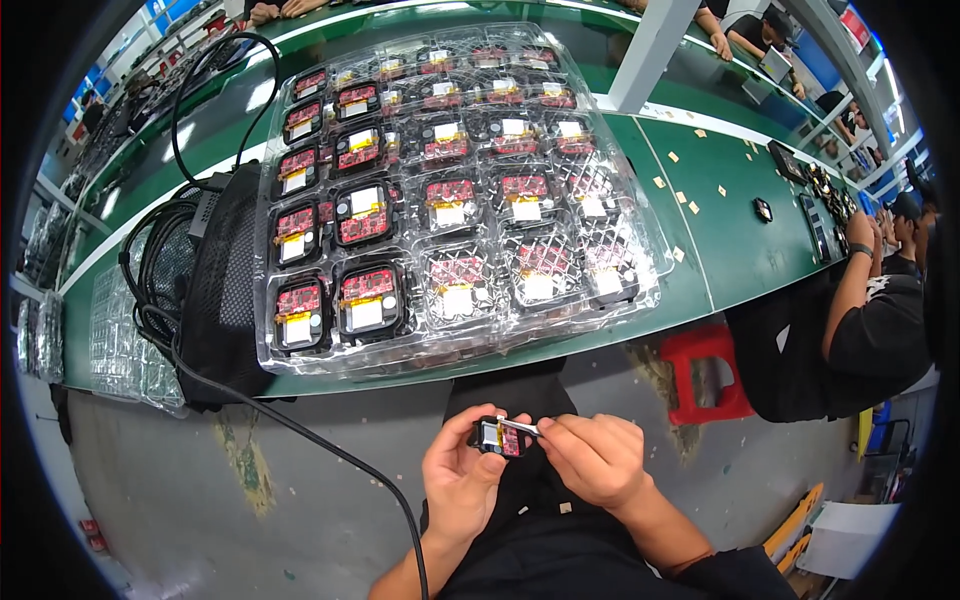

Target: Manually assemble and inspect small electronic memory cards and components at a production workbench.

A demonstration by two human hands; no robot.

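Observation:
Over my lap, my left hand (463, 478) holds a small black watch-like casing (513, 440) between thumb and fingers. Its open side faces up and shows a red circuit board and a pale rectangular part. My right hand (603, 462) pinches a pair of metal tweezers (524, 428), whose tip reaches the casing's upper edge. Whether the tip grips anything is too small to tell. Beyond my hands, a stack of clear plastic trays (648, 283) lies on the green bench, holding several similar casings (368, 300) with red boards.
A black mesh bag (232, 265) and coiled black cable (150, 255) sit left of the trays; one cable hangs past my left forearm. Small tan pieces (680, 197) dot the green bench (725, 240). A red stool (700, 375) and a person in black (850, 345) are to the right.

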